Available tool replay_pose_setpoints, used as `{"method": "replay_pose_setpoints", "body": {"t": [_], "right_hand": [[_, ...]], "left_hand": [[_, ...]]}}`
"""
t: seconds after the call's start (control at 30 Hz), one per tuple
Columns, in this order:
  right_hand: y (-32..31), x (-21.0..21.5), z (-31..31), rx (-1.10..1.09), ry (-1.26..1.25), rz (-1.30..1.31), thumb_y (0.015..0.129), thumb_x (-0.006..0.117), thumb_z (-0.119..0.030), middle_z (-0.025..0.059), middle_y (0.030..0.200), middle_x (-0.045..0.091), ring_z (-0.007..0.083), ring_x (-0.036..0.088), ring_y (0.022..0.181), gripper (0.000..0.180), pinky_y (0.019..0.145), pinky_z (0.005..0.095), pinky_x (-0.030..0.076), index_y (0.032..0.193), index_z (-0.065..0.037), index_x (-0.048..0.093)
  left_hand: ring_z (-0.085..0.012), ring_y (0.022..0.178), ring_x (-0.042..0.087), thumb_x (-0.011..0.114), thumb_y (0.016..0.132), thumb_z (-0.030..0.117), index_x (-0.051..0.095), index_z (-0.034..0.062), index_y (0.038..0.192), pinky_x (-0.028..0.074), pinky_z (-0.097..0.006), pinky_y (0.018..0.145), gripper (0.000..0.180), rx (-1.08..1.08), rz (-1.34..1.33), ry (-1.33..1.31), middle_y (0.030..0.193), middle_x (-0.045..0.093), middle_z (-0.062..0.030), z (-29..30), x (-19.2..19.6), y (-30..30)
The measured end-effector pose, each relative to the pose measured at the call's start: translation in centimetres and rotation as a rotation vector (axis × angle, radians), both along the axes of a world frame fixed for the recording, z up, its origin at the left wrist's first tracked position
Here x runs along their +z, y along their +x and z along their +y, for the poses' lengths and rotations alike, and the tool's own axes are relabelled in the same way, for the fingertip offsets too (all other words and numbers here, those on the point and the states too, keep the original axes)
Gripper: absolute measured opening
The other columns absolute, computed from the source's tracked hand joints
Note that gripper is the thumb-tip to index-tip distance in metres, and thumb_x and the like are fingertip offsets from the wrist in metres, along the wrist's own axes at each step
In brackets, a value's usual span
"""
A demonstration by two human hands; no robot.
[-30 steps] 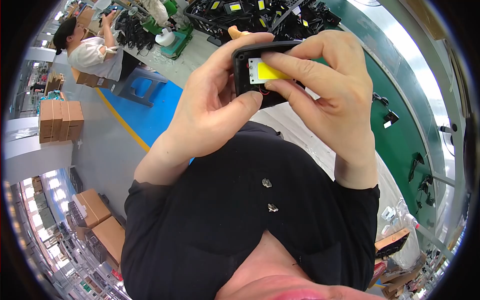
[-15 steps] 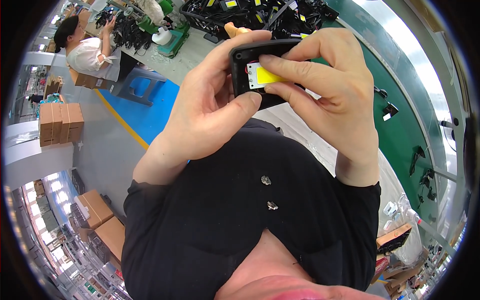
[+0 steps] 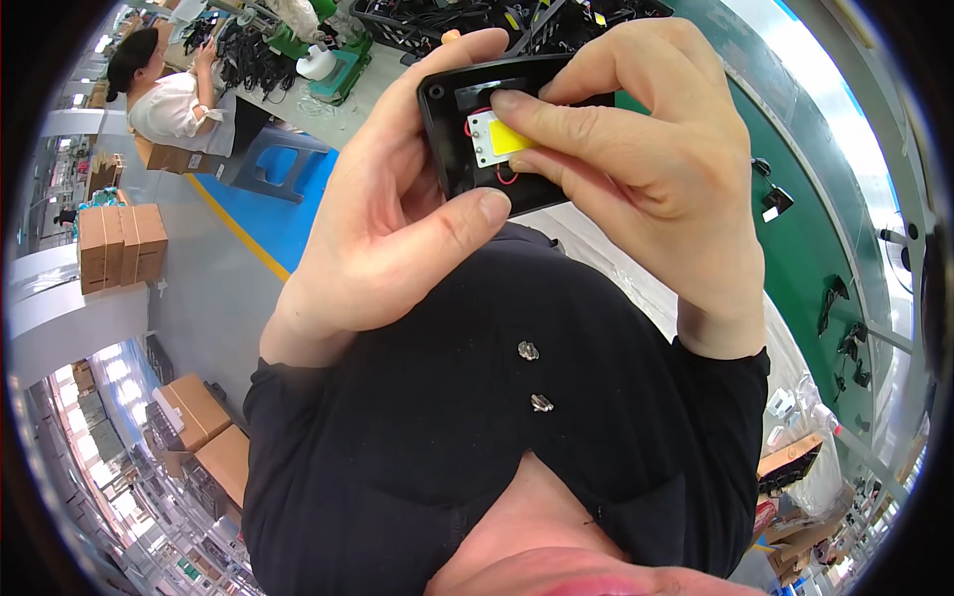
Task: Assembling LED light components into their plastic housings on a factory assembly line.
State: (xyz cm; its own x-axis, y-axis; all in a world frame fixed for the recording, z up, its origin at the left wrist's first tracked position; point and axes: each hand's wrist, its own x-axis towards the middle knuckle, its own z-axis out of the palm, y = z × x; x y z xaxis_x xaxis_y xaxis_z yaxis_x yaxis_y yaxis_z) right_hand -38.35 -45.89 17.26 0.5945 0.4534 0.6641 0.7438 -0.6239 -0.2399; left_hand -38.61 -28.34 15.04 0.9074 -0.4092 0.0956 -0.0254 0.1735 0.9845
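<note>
My left hand (image 3: 383, 219) is closed round the left end of a black plastic housing (image 3: 447, 129), its thumb along the near edge. Inside the housing lies a white LED board (image 3: 481, 139) with a yellow panel (image 3: 509, 138). Thin red wires (image 3: 508, 179) show beside the board. My right hand (image 3: 646, 149) pinches the board between thumb and forefinger at its right side, hiding that end. Its other fingers bend over the far right edge of the housing.
Beyond my hands a black crate (image 3: 417, 35) holds dark cabled parts. On the green surface (image 3: 785, 253) at right lie several small black cabled pieces (image 3: 833, 298). A co-worker (image 3: 174, 104) sits at far left, near a grey stool (image 3: 278, 164). Cardboard boxes (image 3: 121, 248) stand on the left.
Both hands and the housing have shifted a little to the left. More of the housing's interior and a red wire below the board now show. The right-hand pinch stays on the board.
</note>
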Motion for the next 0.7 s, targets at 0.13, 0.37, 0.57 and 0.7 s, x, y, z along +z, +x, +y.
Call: {"method": "replay_pose_setpoints", "body": {"t": [0.13,0.37,0.57,0.7], "right_hand": [[-0.1,-0.3,0.1,0.016,-0.005,-0.023,0.058,0.076,-0.008,0.0010,0.077,0.055,0.0192,0.051,0.075,0.028,0.066,0.0302,0.040,0.086,-0.009,0.071],[1.3,-1.0,0.6,0.063,-0.003,-0.144,0.059,0.076,-0.009,0.0011,0.077,0.053,0.0196,0.050,0.075,0.028,0.067,0.0301,0.040,0.086,-0.009,0.071],[1.6,-1.5,0.8,0.072,-0.005,-0.263,0.059,0.076,-0.009,0.0012,0.077,0.052,0.0199,0.049,0.074,0.027,0.067,0.0301,0.039,0.086,-0.009,0.071],[1.6,-5.2,-1.3,0.020,0.635,0.130,0.070,0.073,-0.007,0.0075,0.112,0.051,0.0117,0.047,0.098,0.062,0.081,0.0224,0.037,0.126,0.002,0.048]], "left_hand": [[-0.0207,0.112,0.053,0.067,0.072,0.016,0.029,-0.0048,0.136,0.042,-0.031,0.096,0.077,0.027,-0.043,-0.030,0.122,0.051,-0.0143,-0.1,-0.1,-0.5],[-0.0190,0.103,0.058,0.065,0.076,0.016,0.031,-0.0021,0.135,0.053,-0.028,0.077,0.070,0.061,-0.052,-0.056,0.119,0.053,-0.0141,0.0,0.3,-0.8],[-0.0143,0.106,0.052,0.045,0.086,-0.009,0.036,-0.0015,0.128,0.044,-0.026,0.089,0.043,0.078,-0.267,-0.012,0.117,0.051,-0.0123,0.7,-1.6,1.3],[-0.0152,0.107,0.051,0.046,0.087,-0.007,0.037,-0.0013,0.126,0.043,-0.026,0.091,0.041,0.153,-0.232,-0.034,0.119,0.051,-0.0124,0.3,-1.6,1.1]]}}
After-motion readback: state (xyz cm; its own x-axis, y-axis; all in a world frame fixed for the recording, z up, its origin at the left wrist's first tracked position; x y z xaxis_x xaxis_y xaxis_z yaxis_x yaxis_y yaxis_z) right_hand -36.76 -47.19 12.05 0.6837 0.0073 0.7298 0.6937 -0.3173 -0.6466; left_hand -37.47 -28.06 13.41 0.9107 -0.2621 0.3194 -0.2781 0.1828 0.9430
